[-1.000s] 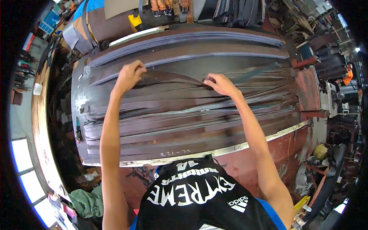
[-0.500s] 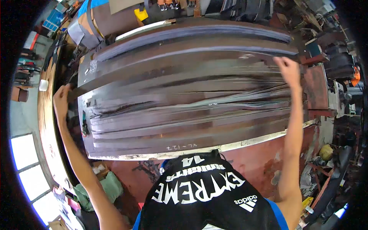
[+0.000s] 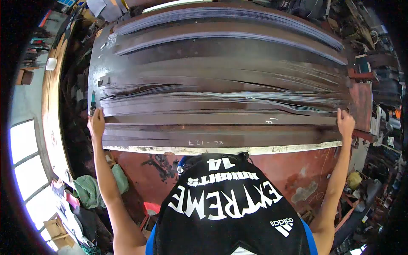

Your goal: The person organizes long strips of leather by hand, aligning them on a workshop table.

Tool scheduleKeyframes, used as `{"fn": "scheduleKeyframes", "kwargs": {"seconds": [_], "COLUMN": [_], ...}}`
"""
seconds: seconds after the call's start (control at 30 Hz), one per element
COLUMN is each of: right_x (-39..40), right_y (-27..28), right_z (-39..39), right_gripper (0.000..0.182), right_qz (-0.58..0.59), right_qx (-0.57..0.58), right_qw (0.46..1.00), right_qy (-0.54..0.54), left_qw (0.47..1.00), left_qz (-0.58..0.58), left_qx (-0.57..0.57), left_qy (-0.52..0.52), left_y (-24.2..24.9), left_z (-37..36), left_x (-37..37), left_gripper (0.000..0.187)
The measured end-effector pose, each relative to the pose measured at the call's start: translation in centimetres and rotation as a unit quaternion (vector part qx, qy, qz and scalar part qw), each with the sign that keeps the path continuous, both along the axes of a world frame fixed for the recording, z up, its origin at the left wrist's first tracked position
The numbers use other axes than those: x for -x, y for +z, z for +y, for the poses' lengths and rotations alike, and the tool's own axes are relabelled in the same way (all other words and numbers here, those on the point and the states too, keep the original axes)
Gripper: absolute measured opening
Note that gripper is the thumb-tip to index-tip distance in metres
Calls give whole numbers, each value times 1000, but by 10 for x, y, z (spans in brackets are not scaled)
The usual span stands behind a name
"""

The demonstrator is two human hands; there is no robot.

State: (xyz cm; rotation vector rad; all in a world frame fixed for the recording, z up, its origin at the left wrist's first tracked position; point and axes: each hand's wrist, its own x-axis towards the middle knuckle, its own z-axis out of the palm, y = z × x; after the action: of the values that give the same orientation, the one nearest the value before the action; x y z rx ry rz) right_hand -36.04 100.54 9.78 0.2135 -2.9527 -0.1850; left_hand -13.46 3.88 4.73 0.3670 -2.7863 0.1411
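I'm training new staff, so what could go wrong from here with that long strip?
The long strip, stretched between the left hand and right hand, might snag on the uneven loose strips beside it. It could also get mixed up with them, since many look similarly brown. The left hand might knock the small green item close by.

Long brown strips with pale edges covered much of a dark-topped worktable [image 3: 97,64] trimmed by a worn, whitish front edge [image 3: 170,149]. Two neat, curving stacks, the farther stack [image 3: 229,13] and the nearer stack [image 3: 229,35], spanned the back. Across the middle, loose strips [image 3: 212,95] overlapped and fanned apart toward both ends. A teal-and-black item [image 3: 93,100], too small to identify, lay at the left edge. White handwritten characters ending in "127" [image 3: 205,143] showed near the front.
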Motion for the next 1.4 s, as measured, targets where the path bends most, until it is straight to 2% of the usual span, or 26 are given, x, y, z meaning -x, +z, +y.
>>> {"fn": "scheduleKeyframes", "kwargs": {"seconds": [0.03,0.07,0.17,0.3,0.37,0.4,0.43,0.47,0.5,0.53,0.57,0.6,0.63,0.77,0.9,1.03,1.17,1.23,1.3,1.4], "right_x": [-3,-6,-10,-15,-15,-18,-26,-37,-50,-68,-86,-102,-117,-147,-156,-159,-156,-152,-150,-147], "right_y": [-11,-22,-44,-54,-54,-52,-50,-48,-45,-44,-44,-46,-48,-65,-82,-84,-93,-98,-101,-102], "right_z": [-1,1,12,8,-1,-12,-30,-48,-68,-91,-115,-138,-161,-216,-222,-237,-260,-261,-262,-263], "right_gripper": [44,44,42,35,30,22,22,20,18,16,14,12,11,18,20,24,19,21,25,26], "right_qz": [0,0,-38,-57,39,88,87,62,36,-30,-96,-137,-176,-167,-170,-160,-136,-118,-158,-173], "right_qx": [7,6,-8,-81,-51,-49,-47,39,124,153,183,198,213,235,234,228,240,233,262,265], "right_qw": [1000,1000,999,995,995,991,991,993,988,982,970,953,932,919,931,924,926,942,938,933], "right_qy": [10,9,-25,5,73,89,93,89,85,108,131,183,235,269,222,262,258,211,165,171], "left_qw": [999,997,997,997,996,999,1000,999,992,976,976,948,937,932,937,935,944,942,945,949], "left_qz": [28,-50,-50,-51,-51,-25,3,11,-8,-28,-101,-32,-89,-123,-128,-126,-102,-109,-109,-101], "left_qx": [-6,-31,-7,-3,28,17,6,-30,-117,-201,-146,-214,-214,-217,-205,-244,-248,-271,-266,-245], "left_qy": [-26,55,62,65,67,38,8,-25,-51,-77,-129,-235,-262,-262,-253,-223,-190,-163,-154,-171], "left_y": [-4,-5,-27,-49,-44,-41,-31,-22,-25,-30,-34,-40,-42,-46,-56,-56,-68,-71,-76,-73], "left_z": [13,24,28,22,33,35,47,64,76,86,105,135,161,231,239,243,242,242,242,243], "left_x": [1,-2,-9,-14,-12,-10,-6,-6,-12,-20,-28,-31,-35,-36,-35,-30,-23,-19,-17,-19], "left_gripper": [23,20,18,15,14,14,15,13,14,14,17,21,23,30,37,32,23,20,19,18]}}
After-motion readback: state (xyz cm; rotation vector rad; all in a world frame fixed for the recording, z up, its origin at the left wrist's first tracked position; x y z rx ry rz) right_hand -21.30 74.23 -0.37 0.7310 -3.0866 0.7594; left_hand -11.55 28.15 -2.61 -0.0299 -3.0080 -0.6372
